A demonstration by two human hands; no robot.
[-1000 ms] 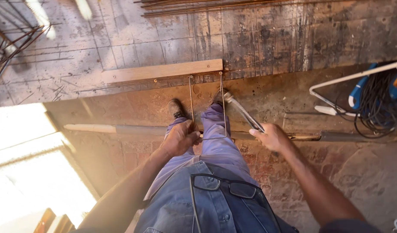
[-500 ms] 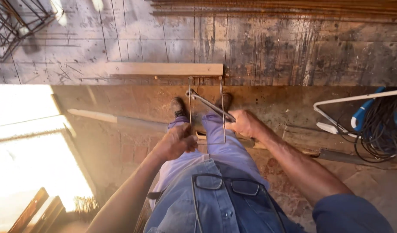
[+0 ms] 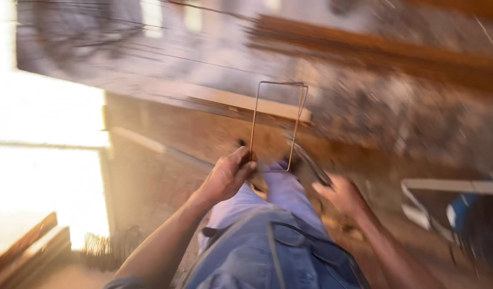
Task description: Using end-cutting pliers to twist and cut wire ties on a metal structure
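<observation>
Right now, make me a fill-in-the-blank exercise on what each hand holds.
1. The left hand grips a bent wire frame shaped like a ____.
2. The metal tool is in the ____ hand.
3. The plank beyond the frame is made of ____.

Missing words: rectangle; right; wood

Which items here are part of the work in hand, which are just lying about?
In hand:
- left hand holds bent wire rectangle
- right hand holds a blurred metal tool

Lying about:
- wooden plank
- white frame
- wire bundle
- timber pieces
</observation>
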